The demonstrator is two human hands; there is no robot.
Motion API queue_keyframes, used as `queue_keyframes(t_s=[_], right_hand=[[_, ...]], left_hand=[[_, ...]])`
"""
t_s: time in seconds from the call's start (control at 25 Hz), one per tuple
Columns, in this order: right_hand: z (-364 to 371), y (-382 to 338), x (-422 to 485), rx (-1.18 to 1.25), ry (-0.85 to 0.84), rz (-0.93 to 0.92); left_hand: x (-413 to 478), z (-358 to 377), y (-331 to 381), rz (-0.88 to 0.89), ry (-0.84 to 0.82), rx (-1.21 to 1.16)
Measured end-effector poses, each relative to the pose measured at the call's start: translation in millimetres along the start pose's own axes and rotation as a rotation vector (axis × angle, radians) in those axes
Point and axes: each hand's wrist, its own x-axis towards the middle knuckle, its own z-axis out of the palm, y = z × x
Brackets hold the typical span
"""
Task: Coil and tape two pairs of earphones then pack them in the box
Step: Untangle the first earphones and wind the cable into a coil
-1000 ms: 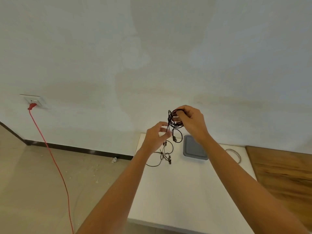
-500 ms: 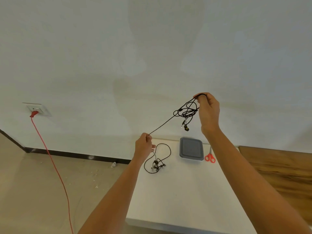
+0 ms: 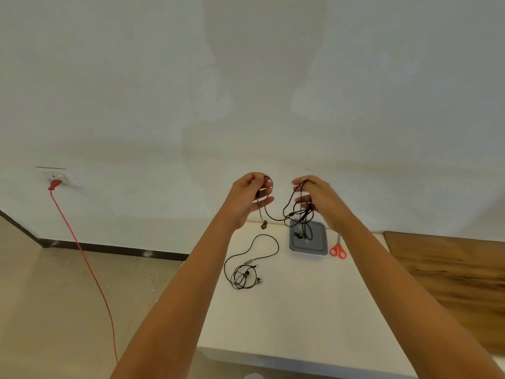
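Note:
Both hands are raised above the far end of the white table (image 3: pixel 295 318). My left hand (image 3: pixel 247 199) grips a small loop of a black earphone cable, with one earbud dangling below it. My right hand (image 3: pixel 318 199) holds the tangled rest of the same black earphones (image 3: pixel 296 214), which hang in loose loops over the grey box (image 3: pixel 318 248). A slack stretch of cable joins the two hands. A second pair of black earphones (image 3: pixel 244 272) lies loosely coiled on the table under my left forearm.
Red-handled scissors (image 3: pixel 338 250) lie just right of the grey box. A wooden surface (image 3: pixel 448 274) adjoins the table on the right. On the left, a red cord (image 3: pixel 82 258) runs from a wall socket (image 3: pixel 58 178) down across the floor.
My left hand rose from table height to level with the right and now grips a loop of cable. The right hand came down and inward, so the taut cable went slack.

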Motion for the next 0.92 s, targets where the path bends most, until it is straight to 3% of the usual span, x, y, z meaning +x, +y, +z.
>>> queue_keyframes(t_s=[0.08,0.16,0.4,0.52,0.6,0.8,0.84,0.92], right_hand=[[5,3,-5,-0.159,-0.21,0.023],[5,5,-10,-0.197,-0.296,0.001],[6,7,-42,0.053,-0.25,-0.067],[12,3,-64,0.019,-0.158,-0.137],[15,0,-79,-0.039,-0.113,-0.19],[6,5,-111,-0.179,-0.15,-0.246],[-1,8,-116,-0.248,-0.13,-0.249],[-13,19,-125,-0.407,-0.115,-0.242]], left_hand=[[-4,14,14,0.047,-0.046,0.089],[-10,17,22,0.054,-0.061,0.294],[-51,3,5,-0.188,-0.092,0.571],[-72,5,-3,-0.166,-0.198,0.716],[-84,11,-6,-0.046,-0.22,0.851],[-107,15,-20,0.212,0.031,1.118],[-113,12,-22,0.242,0.124,1.068],[-124,5,-25,0.183,0.281,0.644]])
